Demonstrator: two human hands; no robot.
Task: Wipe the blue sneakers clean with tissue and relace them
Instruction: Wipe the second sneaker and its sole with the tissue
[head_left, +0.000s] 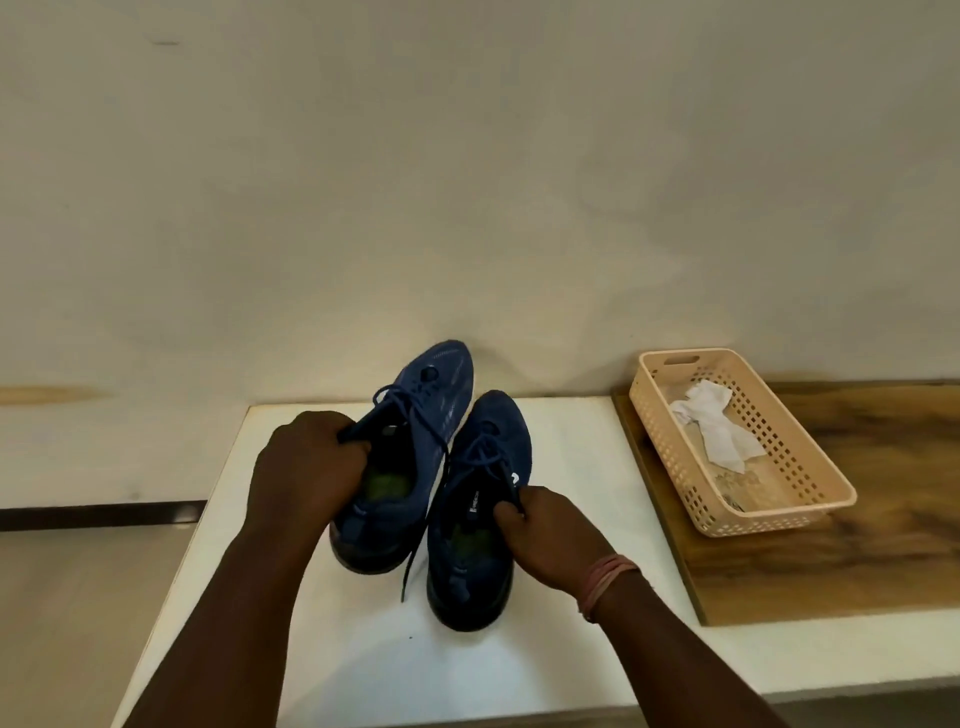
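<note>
Two blue sneakers sit side by side on the white tabletop, toes toward its far edge by the wall. Nearer, the right hand (550, 540) curls its fingers into the collar of the right sneaker (480, 499), pinching it beside the laces. The left hand (306, 467) grips the collar of the left sneaker (410, 447), which looks tilted, its toe raised. Farther right, on a wooden board (831, 545), a beige basket (675, 415) holds crumpled white tissue (714, 426).
</note>
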